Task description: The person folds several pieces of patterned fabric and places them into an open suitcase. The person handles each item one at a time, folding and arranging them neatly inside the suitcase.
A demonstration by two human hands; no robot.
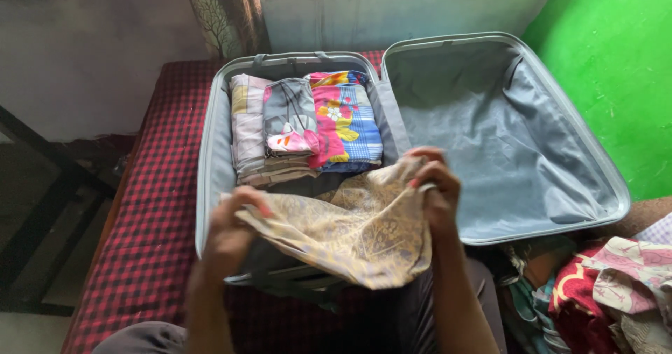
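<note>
Left hand (231,231) and right hand (435,189) each pinch an edge of the beige patterned cloth (350,231), holding it over the near end of the open grey suitcase (210,158); keeping the edges level and taut would help it fold flat like the folded clothes (308,123) beyond.

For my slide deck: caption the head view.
Both hands hold a beige patterned cloth over an open grey suitcase.

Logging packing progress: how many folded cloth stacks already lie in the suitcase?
3, side by side in the left half: pale striped stack, grey stack, colourful floral stack. More may lie beneath.
</note>
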